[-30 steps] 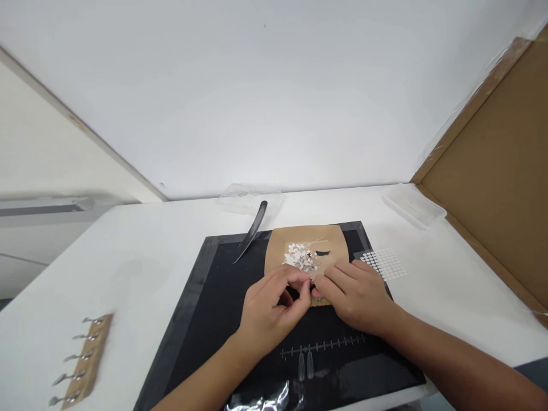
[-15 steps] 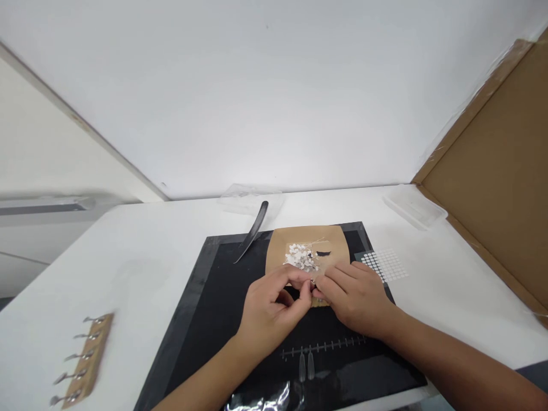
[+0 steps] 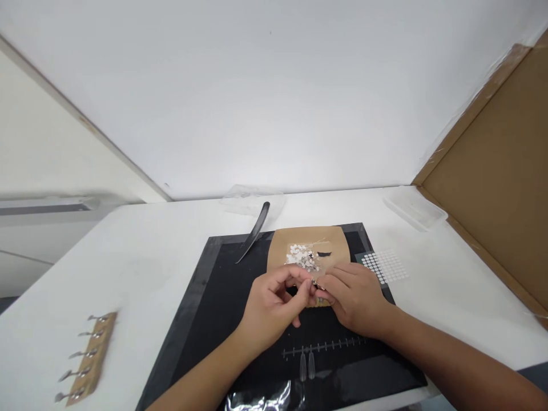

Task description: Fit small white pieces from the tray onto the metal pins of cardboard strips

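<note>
My left hand (image 3: 274, 297) has its thumb and forefinger pinched together over the black mat (image 3: 201, 319), and what lies between those fingertips is too small to make out. Fingertip to fingertip with it, my right hand (image 3: 355, 297) is closed around a small shiny metallic-looking piece (image 3: 315, 282), mostly hidden by the fingers. Just beyond both hands lies a brown paper tray (image 3: 276, 242) holding a heap of small white round pieces (image 3: 302, 257) and a dark sliver (image 3: 324, 254). A yellowish edge shows beneath my fingers.
Dark curved tweezers (image 3: 253, 233) rest at the mat's far left edge. A sheet of white dots (image 3: 387, 266) overlaps its right side. Nearer lies a clear toothed strip (image 3: 323, 347). A wooden strip with metal clips (image 3: 92, 359), a clear box (image 3: 415, 208) and a plastic bag (image 3: 240, 197) are around.
Both hands stay nearly in place with fingertips together. The left hand's lower fingers have shifted, one now showing below the thumb. A bit more of the shiny piece shows. The view has shifted slightly.
</note>
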Tool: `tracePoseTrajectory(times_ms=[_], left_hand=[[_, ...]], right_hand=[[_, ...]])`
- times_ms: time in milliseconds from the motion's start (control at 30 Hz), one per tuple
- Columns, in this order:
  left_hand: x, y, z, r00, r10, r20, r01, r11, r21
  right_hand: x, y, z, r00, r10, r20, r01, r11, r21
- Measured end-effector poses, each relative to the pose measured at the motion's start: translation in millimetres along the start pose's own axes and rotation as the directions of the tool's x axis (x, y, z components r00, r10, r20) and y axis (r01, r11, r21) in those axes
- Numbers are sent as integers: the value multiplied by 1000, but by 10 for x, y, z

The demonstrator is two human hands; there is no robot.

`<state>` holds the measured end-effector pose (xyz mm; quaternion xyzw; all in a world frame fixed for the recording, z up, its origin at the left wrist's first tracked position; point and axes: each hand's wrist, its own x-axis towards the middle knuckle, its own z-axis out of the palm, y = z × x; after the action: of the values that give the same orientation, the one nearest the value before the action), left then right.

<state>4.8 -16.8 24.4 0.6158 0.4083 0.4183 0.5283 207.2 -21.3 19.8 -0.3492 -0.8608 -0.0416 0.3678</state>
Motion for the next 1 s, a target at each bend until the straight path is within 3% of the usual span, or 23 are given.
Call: tracePoseTrajectory(times_ms=[233,467,1000], left_hand=[[31,26,-7,998,-21,61,30,989,-148],[41,13,-18,996,-46,71,60,974,-220],[56,27,-13,995,-58,78,76,965,-249]], right_hand=[[-2,2,-3,998,48,28,-52,984,169],[-51,25,21,994,94,51,-102,971,215],[-32,17,14,999,29,18,-30,997,78]])
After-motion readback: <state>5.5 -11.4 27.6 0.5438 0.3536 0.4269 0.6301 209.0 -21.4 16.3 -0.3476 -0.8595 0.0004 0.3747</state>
